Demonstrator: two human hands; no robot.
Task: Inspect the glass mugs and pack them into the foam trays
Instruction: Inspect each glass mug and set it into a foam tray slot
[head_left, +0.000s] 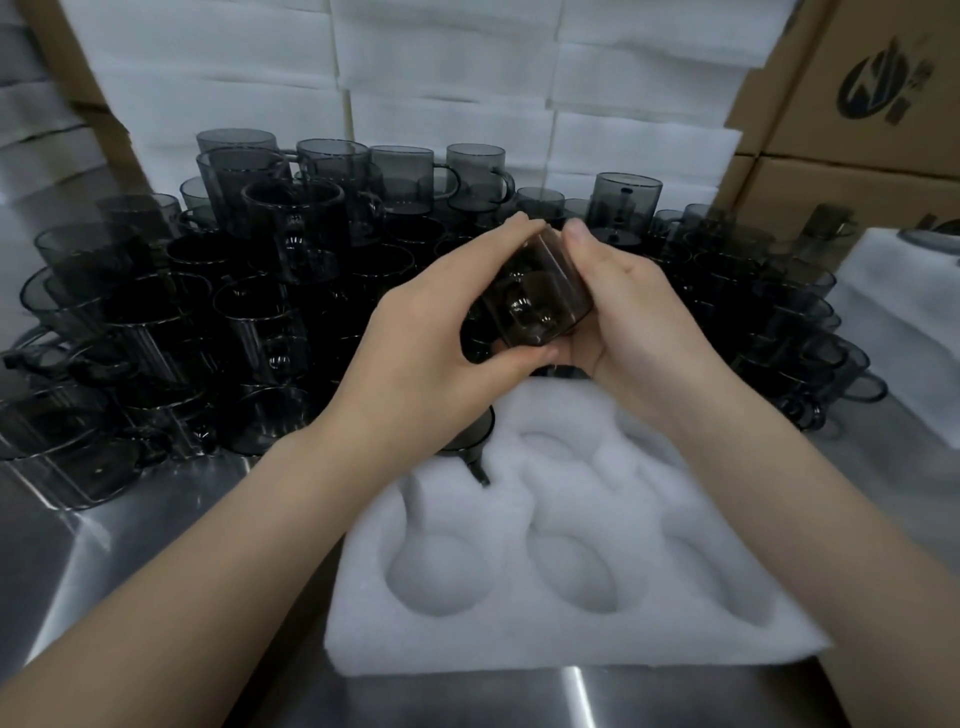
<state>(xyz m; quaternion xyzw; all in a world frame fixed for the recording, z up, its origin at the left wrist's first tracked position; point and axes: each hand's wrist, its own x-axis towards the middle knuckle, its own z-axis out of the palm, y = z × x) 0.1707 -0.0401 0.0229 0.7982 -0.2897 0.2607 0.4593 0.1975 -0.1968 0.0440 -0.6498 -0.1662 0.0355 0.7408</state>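
A smoky dark glass mug (535, 296) is held tilted in the air above the far edge of a white foam tray (571, 639). My left hand (441, 332) grips it from the left, fingers curled over its top and thumb under it. My right hand (639, 317) holds its right side, thumb up along the glass. Another dark mug (470, 439) sits in the tray's far left pocket, its handle pointing toward me. The tray's other round pockets hold nothing.
Several dark glass mugs (260, 291) stand stacked across the steel table (130, 545) behind the tray. White foam sheets (441, 78) are piled at the back. Cardboard boxes (852, 104) stand at the right, and another foam tray (898, 332) lies at the right edge.
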